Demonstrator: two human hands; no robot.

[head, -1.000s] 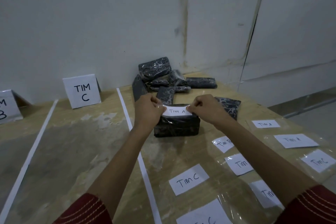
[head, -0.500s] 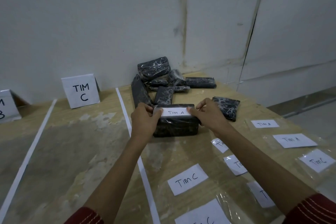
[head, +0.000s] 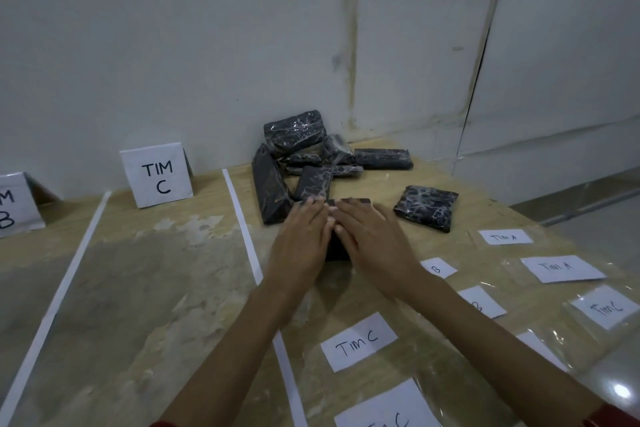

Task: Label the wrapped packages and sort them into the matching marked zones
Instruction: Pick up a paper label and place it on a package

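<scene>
Now both grips lie flat on one package (head: 337,250), which sits on the bench (head: 138,288) directly under them. The left grip (head: 301,243) is fully open, its fingers (head: 313,206) straight and close together, palm down on the package's left half. The right grip (head: 374,246) is just as open, palm down on the right half. Neither curls round anything; they rest or press on the top face, and I cannot tell which. Only a dark strip of the package's near face shows between the two grips, with a thin edge of its top past the fingertips. Whatever lies under the palms is hidden.

Beyond the fingertips a pile (head: 304,135) of dark wrapped packages sits against the wall (head: 173,45). A long package (head: 270,187) from it reaches down just beside the left grip's fingertips. Beyond the right grip and to its right, a flat package (head: 426,208) lies apart. A tape line (head: 242,218) runs along the bench just left of the left grip, and well beyond that, further left, stands a card (head: 157,175) marked TIM C. Nearer the person than the grips lies a Tim C label (head: 358,341). A Tim A label (head: 561,268) lies well to the right of the right grip.
</scene>
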